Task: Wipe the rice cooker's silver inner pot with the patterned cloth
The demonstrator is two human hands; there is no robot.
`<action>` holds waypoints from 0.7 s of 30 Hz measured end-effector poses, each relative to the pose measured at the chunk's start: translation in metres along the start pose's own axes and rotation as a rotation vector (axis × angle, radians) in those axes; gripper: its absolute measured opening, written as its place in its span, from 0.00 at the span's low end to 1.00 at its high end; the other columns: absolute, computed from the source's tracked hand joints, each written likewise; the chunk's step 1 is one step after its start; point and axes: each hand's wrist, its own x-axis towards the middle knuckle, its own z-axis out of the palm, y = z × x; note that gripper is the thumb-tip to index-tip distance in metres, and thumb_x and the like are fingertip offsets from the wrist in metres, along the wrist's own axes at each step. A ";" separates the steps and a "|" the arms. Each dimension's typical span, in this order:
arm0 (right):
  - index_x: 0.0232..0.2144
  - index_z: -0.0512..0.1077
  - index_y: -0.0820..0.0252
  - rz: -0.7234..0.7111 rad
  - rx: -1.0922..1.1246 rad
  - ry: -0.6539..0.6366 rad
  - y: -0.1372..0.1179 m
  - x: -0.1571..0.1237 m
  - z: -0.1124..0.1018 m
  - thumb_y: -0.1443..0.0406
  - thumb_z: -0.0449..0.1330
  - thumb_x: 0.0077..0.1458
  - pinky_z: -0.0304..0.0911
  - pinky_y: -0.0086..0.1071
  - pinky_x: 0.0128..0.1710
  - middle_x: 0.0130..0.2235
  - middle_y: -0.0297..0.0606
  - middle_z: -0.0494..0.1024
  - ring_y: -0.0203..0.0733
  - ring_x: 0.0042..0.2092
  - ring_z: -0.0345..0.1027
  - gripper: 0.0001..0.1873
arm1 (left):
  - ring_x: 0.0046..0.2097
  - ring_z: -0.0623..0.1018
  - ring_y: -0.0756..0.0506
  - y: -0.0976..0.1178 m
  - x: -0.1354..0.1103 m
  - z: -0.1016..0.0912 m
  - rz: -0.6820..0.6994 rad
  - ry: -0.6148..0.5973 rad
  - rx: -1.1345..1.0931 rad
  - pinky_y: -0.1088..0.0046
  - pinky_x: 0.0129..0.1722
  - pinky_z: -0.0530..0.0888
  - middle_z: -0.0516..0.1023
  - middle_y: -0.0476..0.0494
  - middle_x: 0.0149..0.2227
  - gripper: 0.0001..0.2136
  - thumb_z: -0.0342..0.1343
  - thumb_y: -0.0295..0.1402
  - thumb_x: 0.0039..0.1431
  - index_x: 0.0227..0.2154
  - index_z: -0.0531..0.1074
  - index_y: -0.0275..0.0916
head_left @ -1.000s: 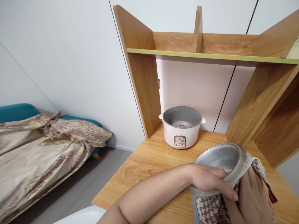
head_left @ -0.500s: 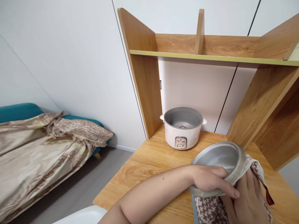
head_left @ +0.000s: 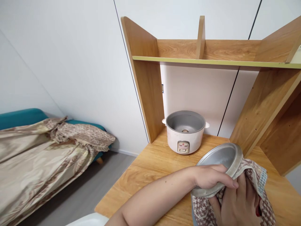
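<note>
My left hand (head_left: 211, 179) reaches across and grips the rim of a grey metal inner pot (head_left: 219, 157), fingers inside and thumb over the edge. The pot is tilted, its mouth turned up and to the left. With my right hand (head_left: 240, 204) I press a brown-and-white patterned cloth (head_left: 255, 172) against the pot's outer side; the cloth bunches around my fingers and hangs below the rim. Behind the pot, a white rice cooker body (head_left: 184, 142) stands upright and lidless, with a small heating element showing at its bottom.
The wooden desk (head_left: 141, 175) carries a shelf unit (head_left: 150, 100) with upright side panels behind the cooker. A white rounded object (head_left: 90, 219) shows at the bottom edge. To the left stands a teal sofa (head_left: 25, 116) under a beige patterned cover (head_left: 51, 166).
My right hand and the cloth have shifted slightly left around the pot's outside. The pot has tilted a little more, still in my left hand. The camera view has moved slightly.
</note>
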 end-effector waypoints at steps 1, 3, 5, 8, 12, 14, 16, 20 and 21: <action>0.70 0.46 0.74 0.014 0.005 -0.003 -0.002 0.000 0.000 0.50 0.44 0.67 0.65 0.60 0.47 0.58 0.68 0.67 0.71 0.54 0.66 0.40 | 0.36 0.73 0.47 0.000 0.000 0.000 -0.009 0.000 -0.014 0.68 0.42 0.71 0.75 0.51 0.31 0.22 0.62 0.53 0.41 0.31 0.75 0.38; 0.70 0.46 0.73 0.050 0.019 -0.018 -0.007 0.000 -0.002 0.51 0.45 0.66 0.64 0.62 0.48 0.58 0.68 0.67 0.72 0.55 0.65 0.40 | 0.35 0.73 0.47 0.000 0.001 0.001 -0.016 -0.006 -0.036 0.68 0.41 0.70 0.75 0.51 0.30 0.24 0.63 0.55 0.39 0.30 0.75 0.38; 0.71 0.43 0.71 0.076 0.039 -0.048 -0.009 0.000 -0.005 0.52 0.47 0.65 0.63 0.64 0.49 0.58 0.67 0.67 0.73 0.56 0.64 0.41 | 0.35 0.72 0.48 0.000 0.001 0.001 -0.010 -0.019 -0.043 0.68 0.41 0.70 0.74 0.51 0.29 0.24 0.63 0.55 0.37 0.29 0.75 0.38; 0.72 0.38 0.67 0.094 0.078 -0.107 -0.006 -0.001 -0.008 0.52 0.49 0.64 0.62 0.65 0.50 0.61 0.66 0.65 0.75 0.58 0.63 0.44 | 0.35 0.70 0.48 0.002 0.003 0.000 -0.002 -0.036 -0.014 0.70 0.40 0.69 0.72 0.52 0.27 0.21 0.64 0.51 0.38 0.27 0.74 0.38; 0.72 0.40 0.65 0.117 0.114 -0.177 0.011 -0.004 -0.006 0.49 0.45 0.65 0.63 0.64 0.51 0.62 0.63 0.63 0.74 0.59 0.62 0.42 | 0.34 0.70 0.48 0.003 0.004 -0.001 -0.011 -0.129 0.027 0.69 0.39 0.69 0.69 0.53 0.24 0.19 0.66 0.48 0.37 0.25 0.74 0.37; 0.72 0.42 0.67 0.088 0.146 -0.164 0.024 -0.005 -0.004 0.47 0.45 0.65 0.64 0.63 0.51 0.62 0.64 0.63 0.74 0.59 0.62 0.43 | 0.33 0.70 0.48 0.002 0.005 -0.002 -0.016 -0.182 0.098 0.69 0.38 0.69 0.68 0.53 0.23 0.18 0.66 0.49 0.39 0.24 0.74 0.37; 0.70 0.45 0.69 0.062 0.215 -0.162 0.039 -0.004 -0.001 0.47 0.45 0.65 0.64 0.62 0.52 0.61 0.64 0.64 0.72 0.59 0.62 0.42 | 0.33 0.69 0.48 0.000 0.007 -0.002 -0.024 -0.207 0.225 0.69 0.36 0.68 0.67 0.53 0.22 0.19 0.66 0.50 0.41 0.22 0.74 0.38; 0.67 0.53 0.63 0.063 0.384 -0.201 0.069 0.004 0.000 0.49 0.46 0.65 0.65 0.56 0.54 0.59 0.57 0.68 0.63 0.60 0.64 0.36 | 0.35 0.72 0.46 -0.010 0.017 0.001 0.050 -0.377 0.259 0.69 0.36 0.70 0.72 0.51 0.26 0.21 0.66 0.53 0.40 0.23 0.75 0.37; 0.66 0.56 0.60 0.047 0.430 -0.207 0.076 0.007 0.000 0.48 0.48 0.64 0.68 0.51 0.52 0.57 0.53 0.70 0.59 0.57 0.67 0.35 | 0.35 0.73 0.46 -0.013 0.020 0.002 0.067 -0.438 0.244 0.69 0.36 0.71 0.74 0.50 0.28 0.22 0.66 0.53 0.38 0.24 0.75 0.36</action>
